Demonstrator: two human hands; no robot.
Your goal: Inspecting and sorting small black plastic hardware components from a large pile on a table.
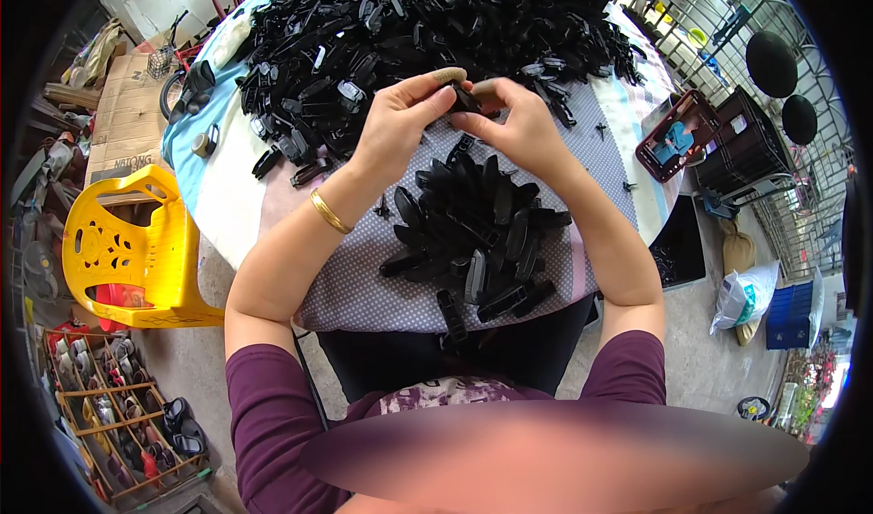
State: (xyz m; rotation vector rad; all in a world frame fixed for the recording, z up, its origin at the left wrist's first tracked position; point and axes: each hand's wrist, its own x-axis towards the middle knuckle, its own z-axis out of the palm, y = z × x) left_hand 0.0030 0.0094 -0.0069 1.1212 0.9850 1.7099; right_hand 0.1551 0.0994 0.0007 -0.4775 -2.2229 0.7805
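Observation:
Above the cloth-covered table point(600, 164), my left hand point(391, 127) and my right hand point(526, 135) meet, closed around a small black plastic piece point(466, 101). Thumbs and fingers pinch it from both sides and hide much of its shape. Beige coverings wrap some of my fingertips. Just below my hands lies a smaller heap of black oblong plastic pieces point(482, 227), reaching the table's near edge. Beyond them spreads a much larger pile of similar glossy black parts point(409, 32).
At the table's right edge leans a phone in a dark red case point(677, 141), its screen lit. A yellow plastic chair point(164, 277) stands left, above a shoe rack point(114, 423). A roll of tape point(206, 141) rests on the table's left side. Metal wire grating point(809, 177) lines the right.

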